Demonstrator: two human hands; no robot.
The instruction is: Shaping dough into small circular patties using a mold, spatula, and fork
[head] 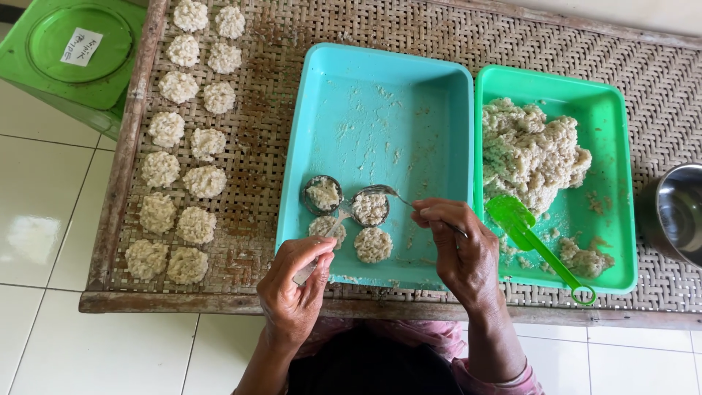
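Spoons fill both of my hands. My right hand [459, 245] pinches the handle of a metal spoon [371, 206] whose bowl, heaped with pale rice mix, sits low in the turquoise tray [380, 95], left of my knuckles. My left hand [296, 285] is closed around a second spoon [329, 232], its tip resting on a flattened rice patty [325, 228] at the tray's near-left corner. A small round mould [322, 194] packed with the same mix stands just behind that patty, and another finished patty [374, 245] lies directly below the loaded spoon, close to the tray's front wall.

All four pieces crowd the near-left part of the turquoise tray; the far half shows only smears and crumbs. The right wall touches the green tray [610, 110], which holds a mound of rice mix [530, 150] and a green spatula [534, 245] slanting toward its front rim. Two columns of shaped rice cakes [183, 139] dry on the woven rack [270, 146] to the left, with open weave between them and the turquoise tray. A steel bowl [676, 212] sits at the rack's right edge.
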